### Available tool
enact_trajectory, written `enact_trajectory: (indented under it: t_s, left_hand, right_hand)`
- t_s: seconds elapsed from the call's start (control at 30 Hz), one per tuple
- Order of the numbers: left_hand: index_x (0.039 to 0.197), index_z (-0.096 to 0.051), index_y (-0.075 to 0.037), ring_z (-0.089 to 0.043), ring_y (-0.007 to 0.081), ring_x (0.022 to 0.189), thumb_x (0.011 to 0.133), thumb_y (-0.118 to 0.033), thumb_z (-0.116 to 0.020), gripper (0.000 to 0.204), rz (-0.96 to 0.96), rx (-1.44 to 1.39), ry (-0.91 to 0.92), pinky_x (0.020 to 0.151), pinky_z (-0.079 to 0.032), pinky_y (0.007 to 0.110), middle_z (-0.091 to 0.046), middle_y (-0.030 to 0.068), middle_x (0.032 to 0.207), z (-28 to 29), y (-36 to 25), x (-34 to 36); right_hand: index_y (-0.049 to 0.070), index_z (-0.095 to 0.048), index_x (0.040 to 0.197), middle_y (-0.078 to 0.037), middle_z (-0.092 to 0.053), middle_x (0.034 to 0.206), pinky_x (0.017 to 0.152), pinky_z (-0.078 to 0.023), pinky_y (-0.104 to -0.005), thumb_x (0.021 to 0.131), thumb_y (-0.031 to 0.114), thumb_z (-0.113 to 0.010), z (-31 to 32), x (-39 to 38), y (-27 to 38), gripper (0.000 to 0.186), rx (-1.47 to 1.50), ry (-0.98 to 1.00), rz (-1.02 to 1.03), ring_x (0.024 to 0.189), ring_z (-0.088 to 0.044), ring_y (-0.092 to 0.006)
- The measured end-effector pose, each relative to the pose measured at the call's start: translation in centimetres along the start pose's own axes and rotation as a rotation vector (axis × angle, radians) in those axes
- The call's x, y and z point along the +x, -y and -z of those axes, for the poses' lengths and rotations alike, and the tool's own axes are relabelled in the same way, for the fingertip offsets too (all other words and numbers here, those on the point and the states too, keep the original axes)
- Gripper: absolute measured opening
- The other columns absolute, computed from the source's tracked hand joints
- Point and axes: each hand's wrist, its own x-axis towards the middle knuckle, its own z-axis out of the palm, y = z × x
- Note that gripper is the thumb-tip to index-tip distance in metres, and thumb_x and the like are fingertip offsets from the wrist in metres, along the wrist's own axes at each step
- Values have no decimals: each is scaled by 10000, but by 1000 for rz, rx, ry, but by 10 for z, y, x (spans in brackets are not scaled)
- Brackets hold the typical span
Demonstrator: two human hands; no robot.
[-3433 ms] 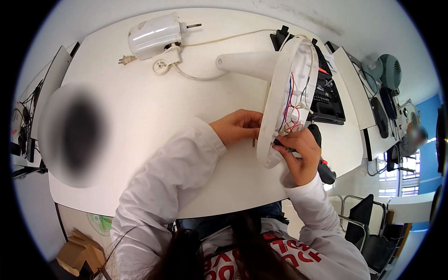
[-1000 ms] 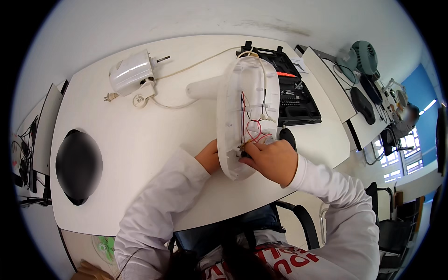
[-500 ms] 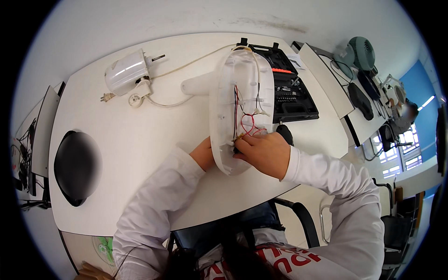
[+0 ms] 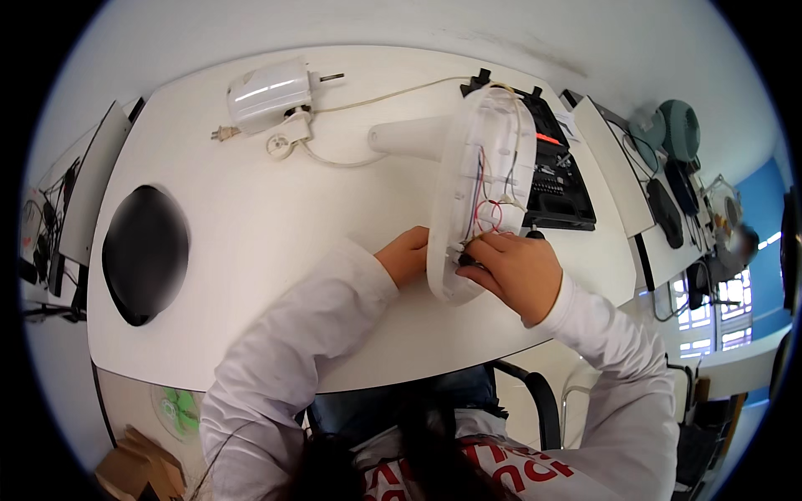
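A white fan base (image 4: pixel 443 192) stands on its edge on the table, its hollow underside facing right and its neck (image 4: pixel 405 138) pointing left. Red and dark wires (image 4: pixel 482 179) run along the inside. My left hand (image 4: pixel 405 256) grips the base from its outer side near the lower end; the fingertips are hidden behind the shell. Inside the lower end, my right hand (image 4: pixel 522 271) has its fingers pinched on a small dark part (image 4: pixel 466 260) among the wires. What exactly that part is, my fingers partly cover.
A white fan motor housing (image 4: pixel 269 96) with a metal shaft lies at the back left, beside a corded plug (image 4: pixel 225 133). Behind the base is an open black tool case (image 4: pixel 568 200). A dark round object (image 4: pixel 144 255) sits at the left, and a cardboard box (image 4: pixel 140 468) is on the floor.
The view has shifted, so the table's things appear farther right. Both hands stay at the fan base's lower end, and the right fingers have moved slightly around the small dark part.
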Motion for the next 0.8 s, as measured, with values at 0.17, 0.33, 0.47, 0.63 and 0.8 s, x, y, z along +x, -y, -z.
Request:
enact_trajectory:
  t_s: [0.17, 0.33, 0.47, 0.63, 0.8]
  left_hand:
    - [1149, -614, 4, -603, 164, 937, 967, -252, -428, 365, 41, -4, -2, 846, -462, 286, -668, 88, 1030, -4, -19, -7]
    - [1140, -619, 6, -610, 172, 941, 964, -239, -445, 349, 19, -63, -9, 860, -464, 292, -670, 98, 1025, -8, -14, -3]
    - [1073, -632, 10, -593, 135, 757, 968, -250, -448, 336, 20, -61, -93, 711, -468, 271, -679, 84, 891, -16, -22, -9]
    - [817, -631, 14, -471, 88, 552, 977, -286, -453, 383, 25, 16, -102, 545, -394, 257, -590, 28, 635, -15, -32, -3]
    - [735, -612, 1, -480, 103, 559, 978, -315, -463, 426, 11, -9, -114, 572, -410, 264, -546, 23, 604, -16, -35, -7]
  right_hand:
    - [80, -573, 926, -59, -602, 790, 559, -480, -338, 799, 298, -693, -5, -7, 7, 279, 189, -64, -139, 688, -618, -239]
    - [65, -562, 906, -65, -592, 783, 516, -464, -343, 765, 255, -724, -14, -5, 13, 287, 117, -165, -177, 621, -604, -251]
    - [65, -550, 874, -71, -583, 741, 501, -456, -349, 746, 195, -723, -18, -1, 12, 252, 60, -183, -62, 580, -588, -257]
    - [51, -535, 843, -81, -562, 678, 495, -448, -356, 732, 157, -714, -21, -1, 5, 236, 111, -188, -53, 551, -565, -269]
    - [43, -531, 830, -93, -542, 631, 488, -433, -356, 727, 131, -696, -26, -1, 2, 214, 104, -172, -60, 528, -551, -281]
